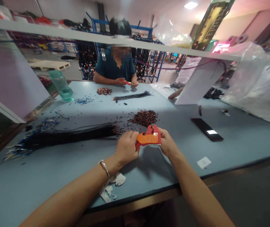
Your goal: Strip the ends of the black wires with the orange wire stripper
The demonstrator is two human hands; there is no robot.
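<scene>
Left hand point(126, 147) gripped orange-red tool point(148, 138); right hand point(167, 143) at tool's head, couldn't tell its hold. Looked like tool-positioning; next move probably needed steady alignment.

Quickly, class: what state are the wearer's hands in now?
Left hand: closed, holding the orange-and-red plier-shaped tool.
Right hand: at the tool's red end; grip cannot be told.
</scene>
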